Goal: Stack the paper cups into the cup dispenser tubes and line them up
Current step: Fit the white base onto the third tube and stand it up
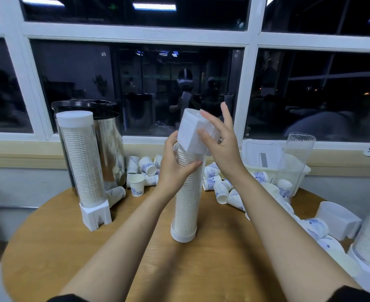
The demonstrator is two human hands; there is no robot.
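Centre of desk (136, 247): cup-filled dispenser tube (186, 205) upright. Left hand (175, 168) wraps its upper end. Right hand (221, 147) pinches tilted white end piece (192, 131) at tube top, other fingers spread. Loose paper cups (219, 188) lie behind.

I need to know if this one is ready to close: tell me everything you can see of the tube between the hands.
The centre tube is clear plastic, packed nearly full with nested white cups. It stands about upright on a round white cap on the wooden table. The left hand grips its upper part; the right hand pinches a white square fitting, tilted, not seated, over its top.
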